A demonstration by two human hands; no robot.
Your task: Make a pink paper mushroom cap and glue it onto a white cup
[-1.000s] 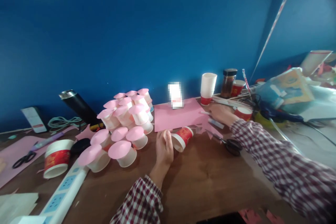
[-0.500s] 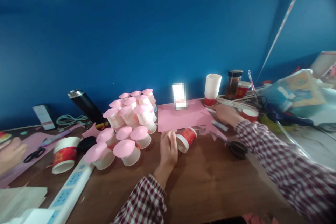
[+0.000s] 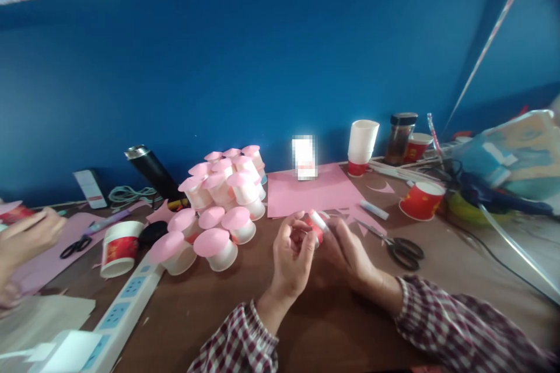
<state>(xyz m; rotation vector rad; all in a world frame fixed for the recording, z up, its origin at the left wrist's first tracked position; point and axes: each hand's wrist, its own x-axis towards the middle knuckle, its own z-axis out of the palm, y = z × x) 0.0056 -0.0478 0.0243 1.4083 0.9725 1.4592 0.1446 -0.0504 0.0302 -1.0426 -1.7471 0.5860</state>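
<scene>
My left hand (image 3: 294, 253) is closed around a red-and-white paper cup (image 3: 315, 237), which its fingers mostly hide. Against the cup is a short white glue stick (image 3: 319, 220). My right hand (image 3: 352, 250) is at the cup's right side with its fingers on the glue stick, somewhat blurred. Behind both hands lies a pink paper sheet (image 3: 306, 195). Scissors (image 3: 405, 252) with black handles and a white capped tube (image 3: 374, 210) lie to the right of my right hand, among pink paper scraps (image 3: 385, 187).
Several paper cups topped with pink paper cones (image 3: 215, 241) stand to the left. Nearby are a lying cup (image 3: 121, 249), a power strip (image 3: 126, 303) and a black flask (image 3: 155, 175). A stack of cups (image 3: 362, 147) and a red cup (image 3: 422, 201) stand right. Another person's hand (image 3: 32, 239) is far left.
My right hand has come in from the right, beside the red cup, to meet my left hand at the paper cup. The paper cup is now turned and more covered by my fingers.
</scene>
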